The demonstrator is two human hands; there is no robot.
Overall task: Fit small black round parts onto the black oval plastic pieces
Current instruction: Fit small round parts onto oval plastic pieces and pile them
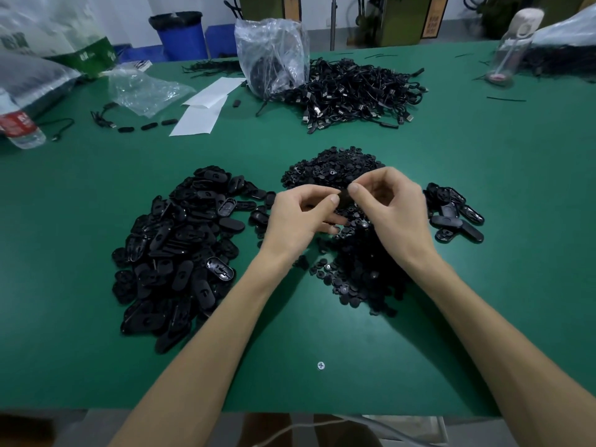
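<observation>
The green tabletop [322, 343] leaves bare room along its near edge for the forearms. Left of centre lies the heap of oval pieces [180, 253], with the round parts [358, 272] heaped at centre, both within easy reach. Above the round parts, the left hand [296, 217] and right hand [390, 214] pinch one black piece [344, 199] between thumbs and fingers, probably an oval being fitted.

Head camera looks forward-down, apparently near the table [322, 333].

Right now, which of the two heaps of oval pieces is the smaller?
The small heap beside the right hand: only a handful of pieces. The big heap left of the left hand holds far more. Both hands pinch one black piece.
</observation>
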